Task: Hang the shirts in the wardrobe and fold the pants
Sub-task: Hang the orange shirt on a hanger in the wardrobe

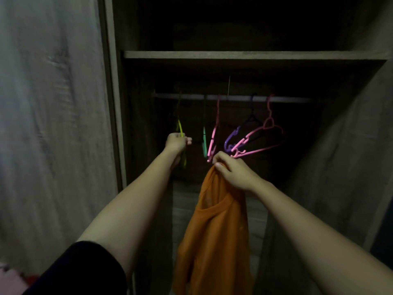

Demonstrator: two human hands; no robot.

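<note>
Location: open wardrobe (119,124), interior dim; the person stands in front of it with both arms raised.
Left hand (177,143): fingers curled round the yellow hanger (180,128), gripping its lower part; the hanger's end shows below the fist.
Yellow hanger: leftmost under the rail (287,99). Its upper part fades into the dark, so it cannot be told whether the hook sits on the rail.
Right hand (234,173): thumb and fingers closed in a pinch on the bunched top of the orange shirt (214,231).
Orange shirt: hangs straight down from the right hand, between the two forearms, in front of the wardrobe's lower section. Neckline visible just under the grip. Not on any hanger.
Other hangers: green hanger (204,141), pink hanger (215,130), purple hanger (232,136) and second pink hanger (268,133) hang from the rail, right of the yellow one. The ends of the pink ones lie just beside the right hand's knuckles.
Shelf (244,54): runs across above the rail.
Clothing: black sleeve (80,271) on the left upper arm.
</note>
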